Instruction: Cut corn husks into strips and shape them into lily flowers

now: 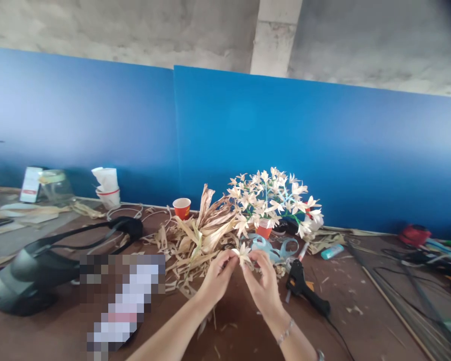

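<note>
Both my hands meet above the brown table (pixel 361 321), pinched on a small pale husk flower (pixel 243 253). My left hand (pixel 218 275) grips it from the left with closed fingertips. My right hand (pixel 263 285), a bracelet on its wrist, grips it from the right. Behind the flower lies a heap of dry corn husks (pixel 195 235). A bunch of finished husk flowers (pixel 272 198) stands in a red cup just beyond.
A black glue gun (pixel 304 288) lies right of my right hand, light blue scissors (pixel 274 248) behind it. A red paper cup (pixel 182 207), a dark headset with straps (pixel 33 271), white cups (pixel 107 188) and cables and sticks at the right (pixel 417 281) share the table. A blue wall stands behind.
</note>
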{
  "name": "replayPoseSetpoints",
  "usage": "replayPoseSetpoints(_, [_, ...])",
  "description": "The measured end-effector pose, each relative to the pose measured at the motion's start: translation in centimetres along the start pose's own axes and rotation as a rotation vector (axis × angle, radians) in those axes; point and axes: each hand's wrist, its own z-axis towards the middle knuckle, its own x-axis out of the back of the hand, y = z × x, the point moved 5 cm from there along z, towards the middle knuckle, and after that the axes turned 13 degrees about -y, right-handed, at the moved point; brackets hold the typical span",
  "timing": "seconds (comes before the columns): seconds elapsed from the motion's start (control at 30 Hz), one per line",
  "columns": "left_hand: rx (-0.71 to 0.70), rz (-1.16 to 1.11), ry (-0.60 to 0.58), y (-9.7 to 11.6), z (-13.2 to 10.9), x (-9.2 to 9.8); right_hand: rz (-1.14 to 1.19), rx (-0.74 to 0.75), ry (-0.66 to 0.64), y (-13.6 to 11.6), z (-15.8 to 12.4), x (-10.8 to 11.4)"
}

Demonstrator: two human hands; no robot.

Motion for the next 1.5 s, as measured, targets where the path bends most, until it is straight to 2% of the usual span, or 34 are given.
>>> replayPoseSetpoints(0.23, [0.069, -0.168, -0.078, 0.1, 0.1, -0.5, 0.049, -0.012, 0.049, 0.6, 0.0, -0.2])
replayPoseSetpoints(0.4, [0.127, -0.289, -0.115, 0.1, 0.1, -0.8, 0.177, -0.072, 0.013, 1.0, 0.0, -0.6])
replayPoseSetpoints(0.7, [0.194, -0.273, -0.119, -0.1, 0.1, -0.8, 0.273, -0.115, -0.003, 1.9, 0.0, -0.9])
replayPoseSetpoints(0.93, [0.195, -0.219, -0.105, -1.2, 0.1, -1.1, 0.184, -0.094, 0.05, 1.4, 0.0, -0.6])
replayPoseSetpoints(1.03, [0.137, -0.224, -0.02, -0.8, 0.1, -0.5, 0.114, -0.082, 0.061, 1.0, 0.0, -0.4])
replayPoseSetpoints(1.2, [0.151, -0.199, 0.084, -0.3, -0.1, 0.4, -0.047, -0.026, 0.03, 0.1, 0.2, -0.2])
replayPoseSetpoints(1.5, [0.129, -0.266, 0.04, 0.0, -0.1, 0.1, -0.097, 0.017, 0.011, -0.5, 0.1, -0.2])
